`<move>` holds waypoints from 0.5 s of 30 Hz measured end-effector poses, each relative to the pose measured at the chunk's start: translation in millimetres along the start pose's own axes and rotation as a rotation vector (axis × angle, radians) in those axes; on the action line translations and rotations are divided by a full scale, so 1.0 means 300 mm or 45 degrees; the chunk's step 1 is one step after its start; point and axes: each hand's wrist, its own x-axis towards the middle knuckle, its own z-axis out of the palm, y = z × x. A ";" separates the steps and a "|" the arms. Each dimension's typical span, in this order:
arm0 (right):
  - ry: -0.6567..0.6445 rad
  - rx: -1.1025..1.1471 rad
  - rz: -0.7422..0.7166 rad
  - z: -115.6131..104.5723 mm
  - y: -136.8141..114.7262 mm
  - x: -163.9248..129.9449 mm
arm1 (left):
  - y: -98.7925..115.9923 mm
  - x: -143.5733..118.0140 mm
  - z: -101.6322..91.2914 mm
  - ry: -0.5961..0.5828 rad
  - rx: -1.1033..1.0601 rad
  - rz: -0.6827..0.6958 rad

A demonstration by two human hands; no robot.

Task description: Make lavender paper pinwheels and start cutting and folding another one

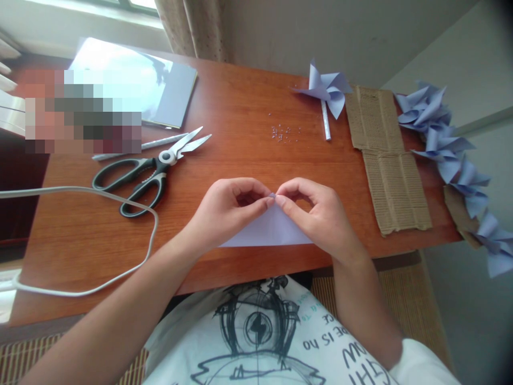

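Near edge of the wooden surface [240, 107]: left hand [228, 211] and right hand [316, 214] both pinched the top point of a pale folded paper [268, 230] lying flat. Scissors [148, 171] lay left; farther back, a paper pinwheel [326, 88] beside cardboard strips [385, 155].

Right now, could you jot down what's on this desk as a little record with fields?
surface: reddish-brown wooden table
left hand: fingers pinch the top corner of the pale lilac folded paper sheet
right hand: fingers pinch the same corner, meeting the left
left of hands: black-handled steel scissors, blades apart; white cable looping past them
far edge: finished lilac paper pinwheel on a white stick
right side: brown corrugated cardboard strips; row of lilac pinwheels at the table's edge
far left: stack of lilac paper sheets
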 end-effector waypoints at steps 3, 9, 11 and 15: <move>0.004 -0.006 -0.004 0.000 0.001 -0.001 | 0.000 0.001 0.001 -0.003 0.005 0.007; -0.003 -0.026 -0.018 -0.001 0.002 0.002 | -0.002 0.001 -0.001 -0.001 0.051 0.031; -0.020 -0.045 -0.035 -0.004 -0.001 0.006 | -0.005 0.001 -0.001 -0.010 0.086 0.047; -0.096 -0.090 -0.079 -0.020 -0.013 0.021 | -0.012 0.002 0.000 -0.039 0.178 0.071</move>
